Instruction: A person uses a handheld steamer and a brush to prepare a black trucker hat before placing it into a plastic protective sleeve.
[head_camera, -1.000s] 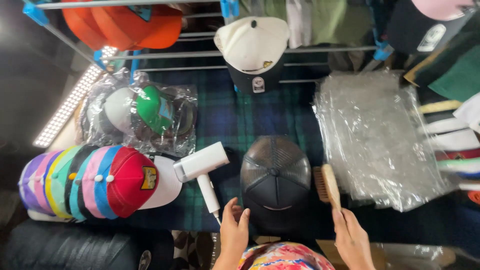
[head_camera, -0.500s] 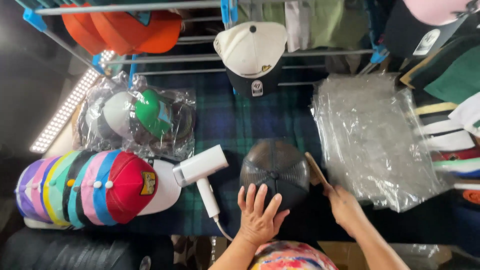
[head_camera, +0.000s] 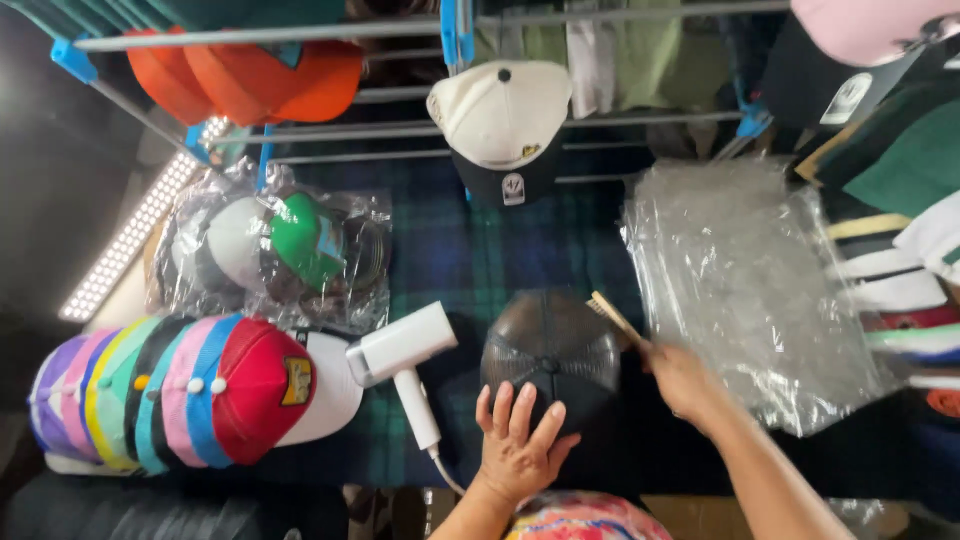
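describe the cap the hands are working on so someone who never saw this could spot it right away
On the dark plaid cloth that covers the table, look near the front edge, just right of the white hair dryer. The dark mesh cap lies there under the left hand, with the right hand holding a wooden brush at its rim. It is the only dark cap lying alone and unbagged.

Caps (head_camera: 180, 405) on plaid tablecloth (head_camera: 470, 255)

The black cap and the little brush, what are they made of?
The black cap looks like dark mesh netting at the back, seemingly matte fabric; fine grid holes show. The brush, held by the right hand, seems pale wood with light bristles, though it is blurred.
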